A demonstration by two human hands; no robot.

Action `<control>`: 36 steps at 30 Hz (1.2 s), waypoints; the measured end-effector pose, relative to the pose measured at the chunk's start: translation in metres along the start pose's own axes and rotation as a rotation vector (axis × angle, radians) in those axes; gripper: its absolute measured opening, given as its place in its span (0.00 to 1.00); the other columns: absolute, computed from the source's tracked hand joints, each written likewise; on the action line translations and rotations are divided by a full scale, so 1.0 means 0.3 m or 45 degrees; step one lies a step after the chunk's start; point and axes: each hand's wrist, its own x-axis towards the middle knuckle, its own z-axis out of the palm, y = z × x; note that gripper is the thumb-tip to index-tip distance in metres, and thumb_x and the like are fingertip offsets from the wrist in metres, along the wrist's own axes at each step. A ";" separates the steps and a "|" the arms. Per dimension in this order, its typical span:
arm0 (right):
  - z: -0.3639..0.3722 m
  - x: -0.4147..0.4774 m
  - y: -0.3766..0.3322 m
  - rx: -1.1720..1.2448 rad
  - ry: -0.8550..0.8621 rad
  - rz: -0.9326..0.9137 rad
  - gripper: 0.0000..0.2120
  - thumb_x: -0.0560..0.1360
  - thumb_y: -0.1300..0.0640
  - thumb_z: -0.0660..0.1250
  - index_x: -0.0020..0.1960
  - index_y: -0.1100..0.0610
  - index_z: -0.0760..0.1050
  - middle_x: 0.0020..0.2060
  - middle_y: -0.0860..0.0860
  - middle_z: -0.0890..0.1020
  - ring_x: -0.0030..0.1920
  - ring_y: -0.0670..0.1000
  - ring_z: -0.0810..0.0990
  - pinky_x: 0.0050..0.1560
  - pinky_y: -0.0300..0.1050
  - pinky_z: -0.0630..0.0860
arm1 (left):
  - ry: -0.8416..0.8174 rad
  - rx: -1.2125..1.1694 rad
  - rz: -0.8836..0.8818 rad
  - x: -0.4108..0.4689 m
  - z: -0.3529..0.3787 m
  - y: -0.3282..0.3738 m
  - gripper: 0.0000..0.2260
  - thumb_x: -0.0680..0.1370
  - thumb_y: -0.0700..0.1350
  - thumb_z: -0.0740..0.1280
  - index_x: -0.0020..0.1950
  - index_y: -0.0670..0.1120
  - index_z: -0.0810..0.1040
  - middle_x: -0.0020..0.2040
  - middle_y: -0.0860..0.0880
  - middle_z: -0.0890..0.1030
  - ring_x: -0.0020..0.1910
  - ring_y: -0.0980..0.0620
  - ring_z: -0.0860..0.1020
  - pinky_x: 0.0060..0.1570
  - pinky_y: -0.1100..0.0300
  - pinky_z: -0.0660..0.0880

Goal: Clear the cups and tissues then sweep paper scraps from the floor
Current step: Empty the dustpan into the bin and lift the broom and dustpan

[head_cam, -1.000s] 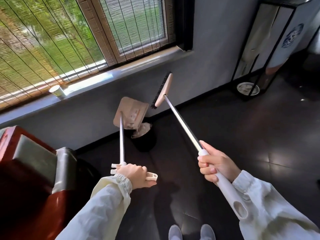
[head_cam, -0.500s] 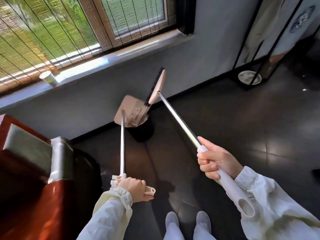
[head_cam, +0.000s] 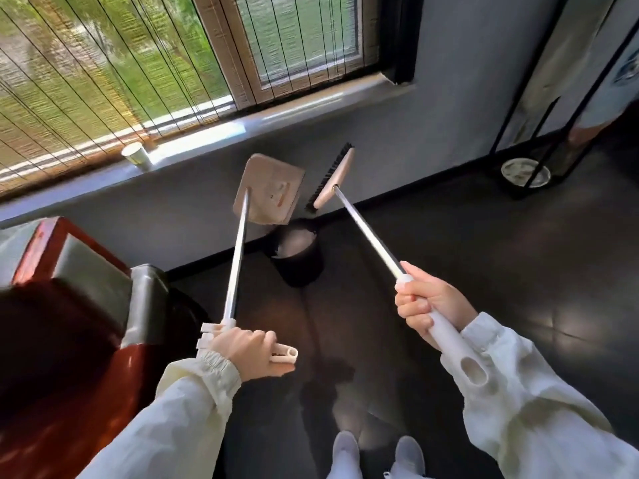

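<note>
Both fists closed: left hand (head_cam: pixel 247 352) tips dustpan (head_cam: pixel 269 188) above the bin (head_cam: pixel 301 264), right hand (head_cam: pixel 428 305) grips broom (head_cam: pixel 335 178); probably emptying, stowing next.

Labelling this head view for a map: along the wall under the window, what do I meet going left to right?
Cup → dustpan → broom → dish.
</note>
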 end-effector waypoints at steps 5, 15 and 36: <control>0.002 -0.006 -0.086 0.166 -0.019 0.108 0.15 0.80 0.65 0.55 0.64 0.52 0.66 0.27 0.49 0.65 0.16 0.42 0.65 0.14 0.30 0.62 | 0.354 -0.129 -0.118 -0.032 -0.306 -0.093 0.25 0.83 0.50 0.44 0.38 0.54 0.78 0.25 0.52 0.71 0.19 0.53 0.72 0.19 0.64 0.68; 0.000 -0.022 -0.348 -0.254 -0.115 -0.039 0.06 0.80 0.60 0.58 0.48 0.59 0.73 0.27 0.54 0.73 0.22 0.46 0.72 0.19 0.35 0.69 | 0.919 -0.773 -0.385 -0.026 -0.786 -0.327 0.35 0.64 0.72 0.64 0.32 0.37 0.78 0.25 0.41 0.74 0.26 0.45 0.74 0.30 0.64 0.68; 0.080 0.601 -0.898 -2.120 0.725 -1.653 0.44 0.74 0.59 0.70 0.75 0.38 0.44 0.40 0.56 0.77 0.33 0.58 0.77 0.37 0.43 0.72 | 0.916 -0.324 0.458 0.835 -0.732 -0.654 0.18 0.76 0.60 0.56 0.57 0.48 0.68 0.36 0.48 0.79 0.25 0.46 0.77 0.25 0.57 0.77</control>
